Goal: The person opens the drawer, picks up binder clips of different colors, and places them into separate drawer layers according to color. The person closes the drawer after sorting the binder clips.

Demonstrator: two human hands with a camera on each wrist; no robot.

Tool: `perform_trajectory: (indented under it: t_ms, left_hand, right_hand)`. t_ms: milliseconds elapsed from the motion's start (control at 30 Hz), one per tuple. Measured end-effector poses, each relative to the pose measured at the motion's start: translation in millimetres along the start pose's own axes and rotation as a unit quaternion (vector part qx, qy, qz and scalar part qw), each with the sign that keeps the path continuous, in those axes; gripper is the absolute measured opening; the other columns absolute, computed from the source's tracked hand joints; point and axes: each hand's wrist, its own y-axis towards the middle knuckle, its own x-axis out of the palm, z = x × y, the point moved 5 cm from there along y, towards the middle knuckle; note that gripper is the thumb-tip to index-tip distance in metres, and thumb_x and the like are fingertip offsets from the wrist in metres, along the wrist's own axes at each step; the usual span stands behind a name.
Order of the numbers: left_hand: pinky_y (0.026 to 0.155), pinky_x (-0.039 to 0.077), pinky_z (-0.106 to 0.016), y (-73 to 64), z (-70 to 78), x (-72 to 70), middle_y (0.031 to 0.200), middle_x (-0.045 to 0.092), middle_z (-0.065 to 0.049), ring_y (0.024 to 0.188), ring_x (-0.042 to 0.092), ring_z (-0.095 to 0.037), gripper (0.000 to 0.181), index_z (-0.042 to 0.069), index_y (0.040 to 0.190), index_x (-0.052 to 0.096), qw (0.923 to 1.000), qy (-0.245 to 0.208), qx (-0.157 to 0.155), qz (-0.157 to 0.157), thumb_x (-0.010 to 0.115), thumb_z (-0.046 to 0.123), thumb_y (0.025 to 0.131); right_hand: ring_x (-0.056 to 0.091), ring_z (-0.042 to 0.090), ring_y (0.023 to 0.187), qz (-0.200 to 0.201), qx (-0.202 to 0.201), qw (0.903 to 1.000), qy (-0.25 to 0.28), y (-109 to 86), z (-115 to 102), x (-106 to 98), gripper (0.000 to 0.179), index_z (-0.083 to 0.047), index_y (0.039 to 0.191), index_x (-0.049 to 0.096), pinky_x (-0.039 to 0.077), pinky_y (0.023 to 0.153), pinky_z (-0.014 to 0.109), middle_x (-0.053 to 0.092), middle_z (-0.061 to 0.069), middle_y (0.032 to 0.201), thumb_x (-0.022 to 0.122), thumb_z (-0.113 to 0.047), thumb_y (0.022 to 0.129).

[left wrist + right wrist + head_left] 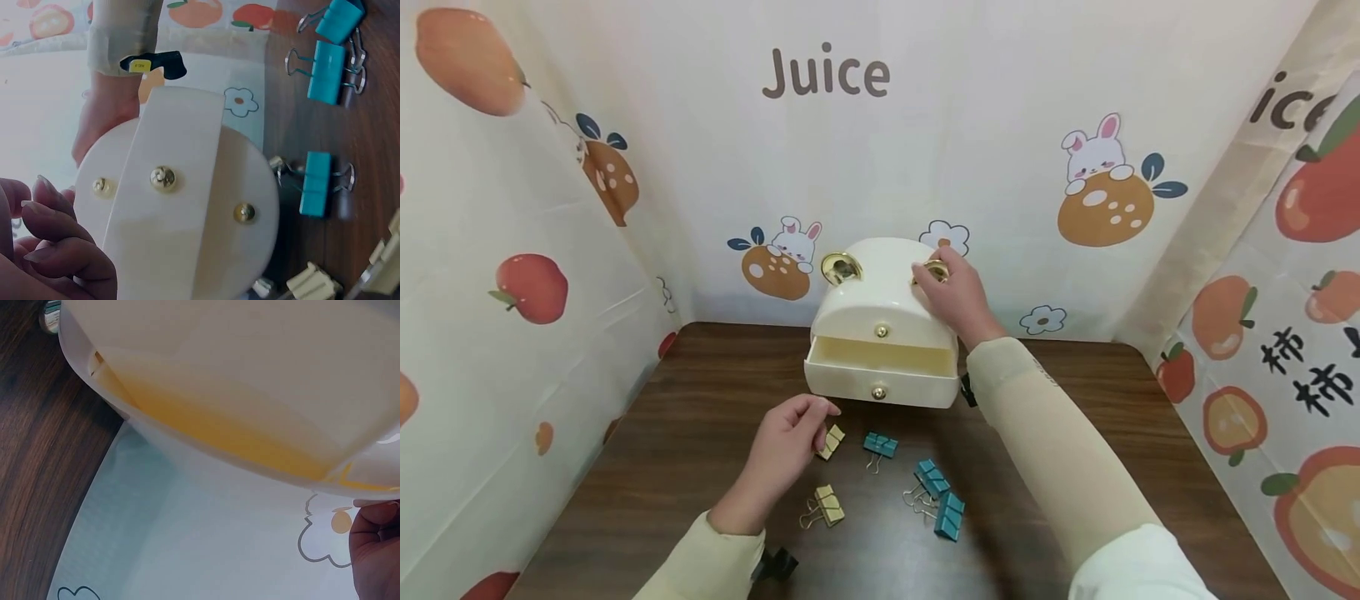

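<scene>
A cream drawer box (880, 292) with a rounded top and two gold-rimmed ears stands at the back of the table. Its middle drawer (880, 385) is pulled out, and the part of the inside that shows holds nothing. My right hand (958, 296) grips the right ear (937, 271) between thumb and fingers. In front of the drawer, my left hand (786, 442) hovers with loosely curled fingers (59, 240) and nothing in them. Close by it lie two yellow binder clips, one (831, 442) partly behind the hand and one (827, 505) nearer me.
Three teal binder clips lie on the dark wooden table (700, 433): one (880, 445) by the drawer, two (932, 478) side by side at front right. A printed curtain (985, 150) stands right behind the box and along both sides.
</scene>
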Motion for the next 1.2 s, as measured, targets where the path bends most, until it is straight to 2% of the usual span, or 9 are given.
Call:
perform_trajectory:
  t_ms: [500, 633, 700, 767, 833, 867, 1000, 1067, 1200]
  left_hand:
    - [0.049, 0.037, -0.027, -7.3, -14.7, -16.2, 0.068, 0.056, -0.009, 0.054, 0.046, -0.019, 0.024, 0.006, 0.103, 0.071, 0.9994, 0.006, -0.033, 0.005, 0.057, 0.024, 0.108]
    - [0.049, 0.036, -0.027, -8.2, -16.7, -17.1, 0.068, 0.056, -0.009, 0.054, 0.045, -0.018, 0.024, 0.007, 0.104, 0.072, 0.9992, 0.010, -0.039, 0.005, 0.057, 0.025, 0.108]
    - [0.049, 0.037, -0.027, -8.5, -17.7, -17.5, 0.068, 0.056, -0.008, 0.053, 0.045, -0.018, 0.024, 0.007, 0.103, 0.072, 0.9992, 0.010, -0.039, 0.006, 0.057, 0.025, 0.108]
    - [0.048, 0.036, -0.027, -8.9, -18.2, -18.2, 0.067, 0.056, -0.008, 0.052, 0.044, -0.017, 0.023, 0.007, 0.102, 0.072, 0.9992, 0.010, -0.039, 0.007, 0.057, 0.024, 0.108]
    - [0.047, 0.036, -0.026, -9.1, -18.9, -19.2, 0.067, 0.056, -0.008, 0.051, 0.043, -0.016, 0.023, 0.006, 0.103, 0.072, 0.9992, 0.009, -0.037, 0.008, 0.057, 0.023, 0.108]
    - [0.047, 0.035, -0.026, -9.2, -19.2, -19.8, 0.067, 0.056, -0.008, 0.051, 0.043, -0.016, 0.023, 0.005, 0.103, 0.072, 0.9993, 0.008, -0.037, 0.008, 0.057, 0.023, 0.108]
    - [0.048, 0.036, -0.026, -10.2, -19.9, -22.9, 0.067, 0.056, -0.008, 0.052, 0.044, -0.016, 0.024, 0.003, 0.103, 0.072, 0.9993, 0.013, -0.032, 0.013, 0.058, 0.022, 0.107]
    - [0.050, 0.038, -0.026, -9.7, -20.1, -25.0, 0.067, 0.056, -0.009, 0.053, 0.046, -0.016, 0.024, 0.004, 0.102, 0.072, 0.9994, 0.017, -0.028, 0.015, 0.058, 0.023, 0.107]
    - [0.050, 0.039, -0.027, -7.9, -23.8, -30.0, 0.067, 0.057, -0.008, 0.054, 0.048, -0.017, 0.023, 0.004, 0.101, 0.072, 0.9991, 0.027, -0.025, 0.022, 0.060, 0.022, 0.106]
  right_hand:
    - [0.054, 0.024, 0.097, 0.014, -0.010, 0.9998, -0.012, 0.2, 4.5, 2.0, 0.032, -0.014, 0.102, 0.054, 0.047, 0.079, 0.040, 0.061, 0.008, 0.104, 0.063, -0.044, 0.100]
    - [0.056, 0.024, 0.113, 0.013, -0.008, 0.9997, -0.017, -1.6, 3.9, 1.5, 0.037, -0.014, 0.105, 0.054, 0.052, 0.081, 0.040, 0.060, 0.009, 0.138, 0.069, -0.047, 0.096]
    - [0.053, 0.024, 0.125, 0.012, -0.005, 0.9997, -0.020, -2.5, 3.7, 1.1, 0.042, -0.014, 0.108, 0.055, 0.054, 0.084, 0.040, 0.048, 0.005, 0.156, 0.073, -0.049, 0.092]
    - [0.050, 0.023, 0.132, 0.012, -0.001, 0.9998, -0.017, -3.4, 3.6, 0.7, 0.049, -0.014, 0.112, 0.053, 0.055, 0.087, 0.040, 0.035, 0.001, 0.165, 0.077, -0.050, 0.089]
    - [0.052, 0.023, 0.130, 0.015, 0.006, 0.9998, -0.010, -4.0, 3.7, 0.3, 0.056, -0.013, 0.116, 0.053, 0.055, 0.088, 0.040, 0.036, -0.002, 0.164, 0.080, -0.052, 0.086]
    - [0.055, 0.023, 0.125, 0.015, 0.010, 0.9998, -0.007, -4.4, 3.8, 0.2, 0.058, -0.014, 0.118, 0.052, 0.055, 0.087, 0.040, 0.043, 0.000, 0.160, 0.080, -0.053, 0.085]
    - [0.062, 0.023, 0.102, 0.019, 0.034, 0.9992, 0.004, -6.2, 6.0, -0.1, 0.061, -0.015, 0.119, 0.055, 0.056, 0.081, 0.041, 0.064, 0.005, 0.127, 0.080, -0.058, 0.082]
    - [0.062, 0.024, 0.095, 0.019, 0.042, 0.9989, 0.007, -7.1, 6.8, -0.4, 0.061, -0.016, 0.118, 0.057, 0.055, 0.078, 0.042, 0.064, 0.007, 0.110, 0.080, -0.059, 0.082]
    - [0.061, 0.024, 0.092, 0.017, 0.048, 0.9987, 0.005, -8.1, 8.8, -0.2, 0.061, -0.014, 0.116, 0.059, 0.055, 0.076, 0.042, 0.063, 0.007, 0.104, 0.079, -0.059, 0.081]
